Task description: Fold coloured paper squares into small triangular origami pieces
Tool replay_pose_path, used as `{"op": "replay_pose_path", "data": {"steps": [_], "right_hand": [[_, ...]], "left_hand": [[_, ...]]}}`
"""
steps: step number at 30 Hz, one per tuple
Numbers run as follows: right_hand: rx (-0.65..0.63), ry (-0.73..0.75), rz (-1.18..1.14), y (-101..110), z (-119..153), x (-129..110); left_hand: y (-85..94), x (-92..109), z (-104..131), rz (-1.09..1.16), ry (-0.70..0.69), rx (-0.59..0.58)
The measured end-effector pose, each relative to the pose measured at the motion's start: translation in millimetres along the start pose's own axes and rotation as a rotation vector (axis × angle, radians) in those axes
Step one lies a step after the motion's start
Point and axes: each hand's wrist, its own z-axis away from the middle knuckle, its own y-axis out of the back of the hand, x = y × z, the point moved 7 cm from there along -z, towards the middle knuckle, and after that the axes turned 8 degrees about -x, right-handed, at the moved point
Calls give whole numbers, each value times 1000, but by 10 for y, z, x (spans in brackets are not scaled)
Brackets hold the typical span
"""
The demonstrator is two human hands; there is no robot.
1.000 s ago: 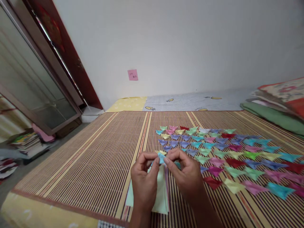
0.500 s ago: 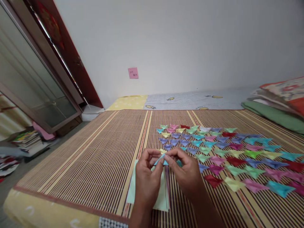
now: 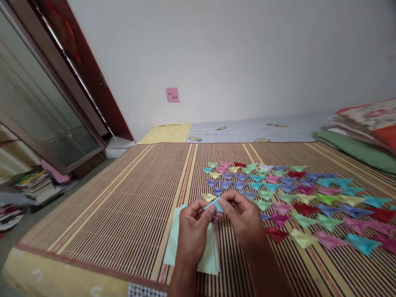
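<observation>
A small piece of light blue folded paper [image 3: 217, 205] is pinched between my two hands, above the striped mat. My left hand [image 3: 194, 227] grips its left side with thumb and fingers. On its right side, the thumb and fingers of my right hand [image 3: 243, 216] press together. Part of the paper is hidden by my fingers. Beneath my left hand lies a stack of pale green paper sheets [image 3: 208, 260], with a purplish edge showing along the right. Rows of folded paper pieces in many colours, among them a dark red one [image 3: 276, 234] and a yellow one [image 3: 303, 238], spread out to the right.
The striped mat [image 3: 123, 214] covers a bed against a white wall. A pink note [image 3: 172, 95] sticks to the wall. Folded bedding [image 3: 355, 149] is piled at the far right. Books [image 3: 34, 184] stand at the left, near a glass-panelled door [image 3: 52, 95].
The blue paper has turned in my fingers and more of its face shows. Both hands have shifted slightly; the view has moved a little.
</observation>
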Motion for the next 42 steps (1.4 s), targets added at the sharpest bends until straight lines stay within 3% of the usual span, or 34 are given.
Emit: {"op": "replay_pose_path", "data": {"steps": [5,9,18,26,30,33,37,42], "right_hand": [[-4,-45,-86,-31,10,26],[28,12,22,31,1,2],[126,109,184,52,27,-119],[195,368,437,-15,98,-387],[162,166,323,28,49,-217],[88,44,163,20,19,-91],[-1,-17,91,-26,4,-42],[-183,-10,172,-114,-10,-72]], "left_hand": [[-9,-9,-11,-2,-9,-54],[-43,-46,-13,10,16,-139],[-12,-10,-6,-10,-7,-76],[-33,-48,-1,103,3,-42],[-2,54,13,-54,-69,15],[-18,79,10,-111,-57,-19],[-26,-9,-5,-50,30,-85],[117,-79,-11,12,13,9]]}}
